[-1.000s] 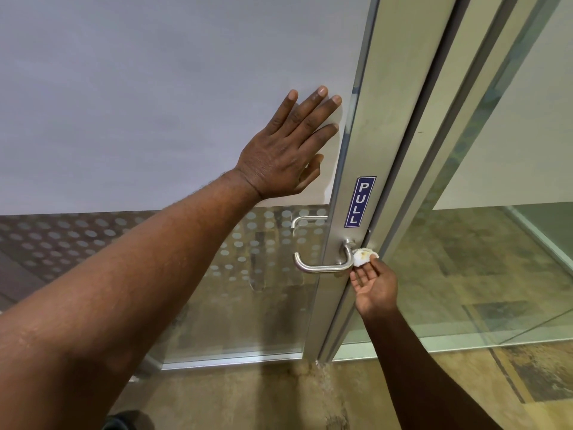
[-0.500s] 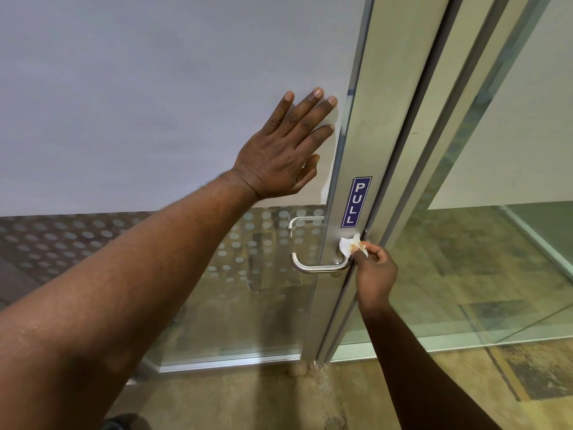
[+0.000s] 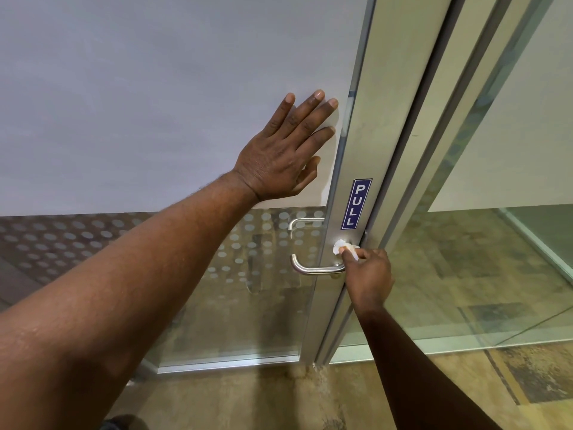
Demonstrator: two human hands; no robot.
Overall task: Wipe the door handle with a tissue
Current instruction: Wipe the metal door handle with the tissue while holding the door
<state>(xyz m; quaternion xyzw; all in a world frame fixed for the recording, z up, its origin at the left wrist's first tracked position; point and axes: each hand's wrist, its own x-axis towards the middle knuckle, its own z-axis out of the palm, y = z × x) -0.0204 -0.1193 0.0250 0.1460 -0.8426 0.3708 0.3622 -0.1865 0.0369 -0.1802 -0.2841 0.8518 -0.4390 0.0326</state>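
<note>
A brushed steel lever door handle (image 3: pixel 313 268) sticks out leftward from the aluminium door frame (image 3: pixel 366 144), just below a blue PULL sticker (image 3: pixel 356 203). My right hand (image 3: pixel 367 279) pinches a small crumpled white tissue (image 3: pixel 341 246) and presses it against the base of the handle, where the lever meets the frame. My left hand (image 3: pixel 286 150) lies flat with fingers spread on the frosted glass door panel (image 3: pixel 155 88), above and left of the handle.
A second handle (image 3: pixel 302 223) shows through the glass on the far side of the door. A glass side panel (image 3: pixel 480 243) stands to the right of the frame. The mottled tan floor (image 3: pixel 279 398) runs below.
My right hand turned over from palm-up under the handle's base to knuckles-up over it, carrying the tissue from the right side to the top of the base. The left hand stayed flat on the glass.
</note>
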